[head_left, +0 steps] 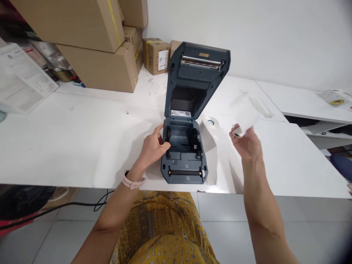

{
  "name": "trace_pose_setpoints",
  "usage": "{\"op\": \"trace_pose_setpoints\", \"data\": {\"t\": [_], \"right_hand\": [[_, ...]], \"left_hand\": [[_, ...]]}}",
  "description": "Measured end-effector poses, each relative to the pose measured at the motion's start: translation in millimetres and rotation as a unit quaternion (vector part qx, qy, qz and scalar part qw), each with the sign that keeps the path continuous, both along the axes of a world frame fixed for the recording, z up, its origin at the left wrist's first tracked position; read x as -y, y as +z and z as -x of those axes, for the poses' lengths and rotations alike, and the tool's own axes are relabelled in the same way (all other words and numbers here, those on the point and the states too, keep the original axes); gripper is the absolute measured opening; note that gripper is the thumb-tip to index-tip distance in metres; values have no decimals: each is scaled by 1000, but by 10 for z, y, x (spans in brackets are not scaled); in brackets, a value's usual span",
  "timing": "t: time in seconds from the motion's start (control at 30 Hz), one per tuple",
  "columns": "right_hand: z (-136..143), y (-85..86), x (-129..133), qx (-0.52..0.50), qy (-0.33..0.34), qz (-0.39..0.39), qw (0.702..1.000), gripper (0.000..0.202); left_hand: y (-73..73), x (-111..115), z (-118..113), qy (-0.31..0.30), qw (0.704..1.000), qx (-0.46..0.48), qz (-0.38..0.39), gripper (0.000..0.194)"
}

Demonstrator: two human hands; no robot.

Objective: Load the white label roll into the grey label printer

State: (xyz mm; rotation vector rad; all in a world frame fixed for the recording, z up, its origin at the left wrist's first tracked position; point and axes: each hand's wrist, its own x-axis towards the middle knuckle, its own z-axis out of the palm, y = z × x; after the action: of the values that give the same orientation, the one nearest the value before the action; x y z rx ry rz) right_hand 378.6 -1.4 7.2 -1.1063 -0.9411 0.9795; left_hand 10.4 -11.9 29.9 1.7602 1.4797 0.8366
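Observation:
A dark blue-grey label printer (181, 161) stands on the white table with its lid (198, 80) raised. Its inner bay shows black roll holders and no roll between them. My left hand (154, 146) grips the printer's left side wall, thumb over the rim. To the right of the printer, my right hand (247, 143) is closed around a white paper label roll (244, 113), held above the table and smeared by motion. Between printer and right hand lies another white paper roll (211, 123) with a blue-ringed core, a strip of paper trailing toward the table's front edge.
Cardboard boxes (101, 66) are stacked at the back left, with a small labelled box (156, 55) behind the printer. Printed sheets in plastic (24, 77) lie far left. On the right stands a white shelf unit (319, 106) bearing a roll (337, 99). Black cables (82, 203) hang below the table.

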Motion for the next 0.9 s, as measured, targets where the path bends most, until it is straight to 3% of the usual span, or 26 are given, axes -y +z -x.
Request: {"op": "trace_pose_setpoints", "data": {"t": [0.07, 0.1, 0.13, 0.2, 0.27, 0.3, 0.4, 0.5, 0.63, 0.9], "right_hand": [[202, 293, 136, -6, 72, -34, 997, 45], [326, 446, 201, 11, 163, -59, 985, 47], [464, 592, 252, 40, 273, -85, 957, 48], [757, 825, 294, 141, 468, -86, 868, 45], [1034, 939, 259, 252, 532, -59, 806, 46], [1152, 946, 226, 306, 524, -45, 794, 46], [1397, 826, 142, 438, 425, -23, 792, 39], [1494, 650, 149, 495, 354, -36, 793, 27], [1490, 545, 242, 520, 336, -55, 783, 18], [1394, 509, 290, 560, 319, -149, 750, 32]], "left_hand": [[-4, -4, 1, 0, 1000, -2, 0, 79], [-5, -6, 1, 1, 1000, -4, -1, 79], [-4, -8, 1, 3, 1000, -7, -2, 79], [-3, -10, -2, 4, 1000, -14, -3, 80], [-4, -9, -5, 7, 1000, -20, -2, 80], [-4, -8, -6, 7, 1000, -22, -1, 79], [-8, -1, -8, 4, 1000, -26, -2, 80], [-6, 8, -10, 1, 1000, -27, 3, 81], [-16, 21, -14, 7, 1000, -24, 13, 79], [-225, -30, -24, -7, 997, 54, -55, 74]]}}
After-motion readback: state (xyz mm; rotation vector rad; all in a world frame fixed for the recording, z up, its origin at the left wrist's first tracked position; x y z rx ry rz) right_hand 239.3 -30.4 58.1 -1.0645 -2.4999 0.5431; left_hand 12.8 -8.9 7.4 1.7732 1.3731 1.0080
